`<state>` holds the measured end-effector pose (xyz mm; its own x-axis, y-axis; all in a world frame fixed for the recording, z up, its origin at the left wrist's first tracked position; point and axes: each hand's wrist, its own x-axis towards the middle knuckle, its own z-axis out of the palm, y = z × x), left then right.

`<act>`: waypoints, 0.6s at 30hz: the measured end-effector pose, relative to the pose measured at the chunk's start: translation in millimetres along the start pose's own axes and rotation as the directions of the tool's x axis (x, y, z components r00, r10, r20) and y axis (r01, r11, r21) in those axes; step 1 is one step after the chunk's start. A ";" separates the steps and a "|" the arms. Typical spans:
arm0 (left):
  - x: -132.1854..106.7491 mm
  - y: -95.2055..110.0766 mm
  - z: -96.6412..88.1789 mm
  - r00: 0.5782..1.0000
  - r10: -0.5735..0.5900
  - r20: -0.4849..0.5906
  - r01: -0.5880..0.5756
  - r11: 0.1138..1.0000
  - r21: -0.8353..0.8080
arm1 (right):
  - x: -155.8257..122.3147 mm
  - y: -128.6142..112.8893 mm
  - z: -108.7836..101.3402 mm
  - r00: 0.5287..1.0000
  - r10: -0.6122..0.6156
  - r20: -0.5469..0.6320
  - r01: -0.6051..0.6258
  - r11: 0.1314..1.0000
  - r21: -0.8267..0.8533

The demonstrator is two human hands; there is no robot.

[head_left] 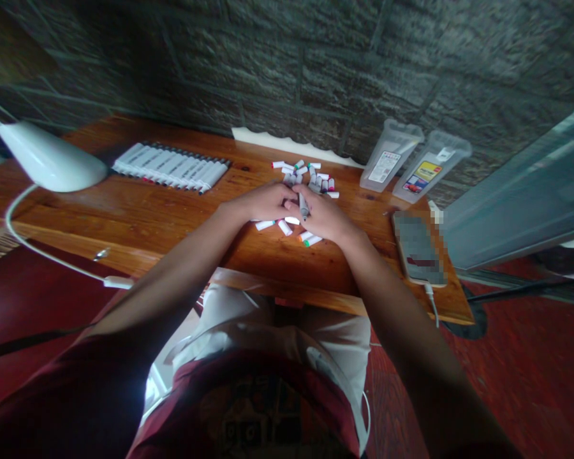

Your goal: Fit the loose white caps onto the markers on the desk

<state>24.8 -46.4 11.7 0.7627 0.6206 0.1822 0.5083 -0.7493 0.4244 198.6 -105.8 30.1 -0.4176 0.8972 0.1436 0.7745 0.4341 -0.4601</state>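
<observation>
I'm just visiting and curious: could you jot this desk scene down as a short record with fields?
surface: wooden table
right hand: grips grey marker
left hand: fingertips meet that marker
around hands: loose caps, scattered
back left: row of markers, side by side
back right: two clear boxes
right edge: phone, cable attached

both hands, left hand [263, 203] and right hand [323, 217], meet over loose marker caps [306, 173] on the wooden table [138, 217], the right hand gripping a grey marker [303, 207].
</observation>
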 end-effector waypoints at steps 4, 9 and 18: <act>-0.2 0.7 -0.5 1.000 0.015 -0.008 -0.015 1.000 0.001 | 1.0 1.5 1.3 1.000 -0.003 -0.008 0.003 1.000 0.015; -0.4 2.1 -0.9 1.000 0.023 -0.009 -0.023 1.000 0.001 | 0.4 1.5 0.8 1.000 -0.011 -0.012 0.011 1.000 0.020; 0.1 -1.4 0.8 1.000 0.010 -0.004 -0.009 1.000 0.015 | 0.6 2.0 2.0 0.999 -0.034 -0.021 0.035 0.999 0.025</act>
<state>24.6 -45.5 10.4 0.7657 0.6144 0.1902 0.5071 -0.7586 0.4090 199.0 -104.6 27.6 -0.4339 0.8833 0.1778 0.7474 0.4630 -0.4764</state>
